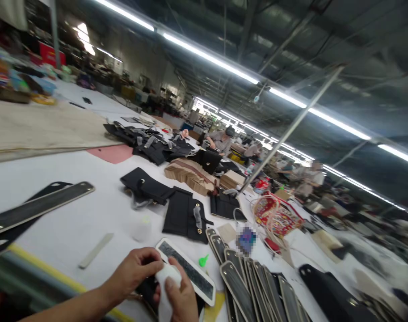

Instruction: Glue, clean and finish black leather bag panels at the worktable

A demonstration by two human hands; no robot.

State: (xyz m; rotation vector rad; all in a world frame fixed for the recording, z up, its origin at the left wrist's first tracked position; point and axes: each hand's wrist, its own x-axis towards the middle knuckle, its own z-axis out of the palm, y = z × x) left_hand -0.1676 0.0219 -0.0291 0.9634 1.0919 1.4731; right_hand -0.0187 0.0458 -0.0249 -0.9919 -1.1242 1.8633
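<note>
Both of my hands are together over the table's near edge. My right hand (pixel 182 293) grips a crumpled white cloth (pixel 164 295) with the thumb on top. With finger and thumb, my left hand (pixel 135 270) pinches the cloth's upper end. Just behind them lies a white-rimmed plate with a dark, smudged middle (pixel 190 268). A small bright green piece (pixel 203 260) rests beside it. To the right, several long dark strips with pale edges and metal eyelets (pixel 242 286) lie fanned out and overlapping. Some black material under my hands is mostly hidden.
Black bag pieces with metal fittings (pixel 183 214) lie ahead on the white table (pixel 99 197). A pale flat bar (pixel 96 250) sits left of my hands, near more strips (pixel 43 208). Beyond are stacked brown pieces (pixel 190 174), a red patterned bag (pixel 277 214) and a slanting pole (pixel 291 129). People work farther off.
</note>
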